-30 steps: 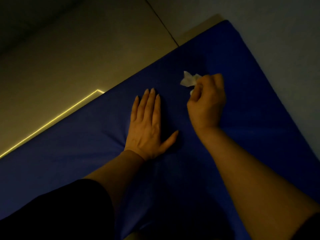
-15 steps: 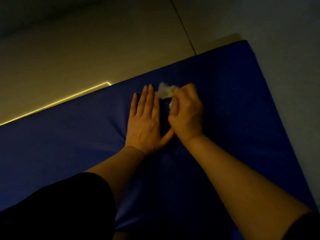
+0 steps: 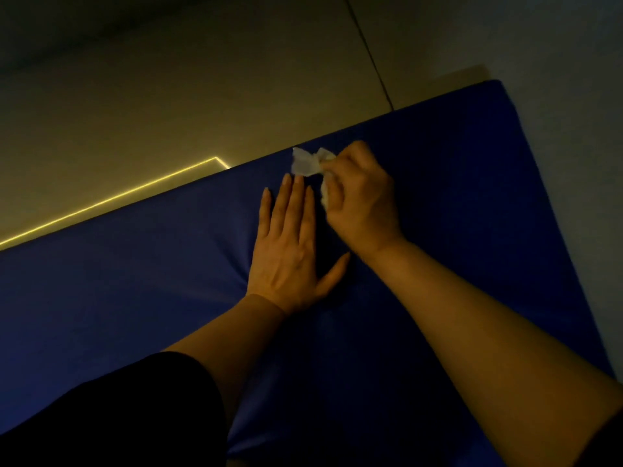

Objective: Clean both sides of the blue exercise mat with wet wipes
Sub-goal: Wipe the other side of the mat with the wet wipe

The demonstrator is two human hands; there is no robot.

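Blue exercise mat [image 3: 455,197] on dim tiled floor [image 3: 168,112]. Left hand [image 3: 290,251] flat, fingers straight. Right hand [image 3: 362,200] clutching crumpled wet wipe [image 3: 305,163].

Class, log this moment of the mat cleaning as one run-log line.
step: wiping | left hand: flat on blue mat | right hand: grips wet wipe near far edge

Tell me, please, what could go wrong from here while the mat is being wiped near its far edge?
The right hand grips a crumpled wet wipe close to the far edge of the blue mat; a longer stroke could carry it onto the floor and pick up dirt. The left hand presses flat beside it, dimpling the mat, so the patch under the palm may be missed. In this dim light, unwiped areas are hard to spot.
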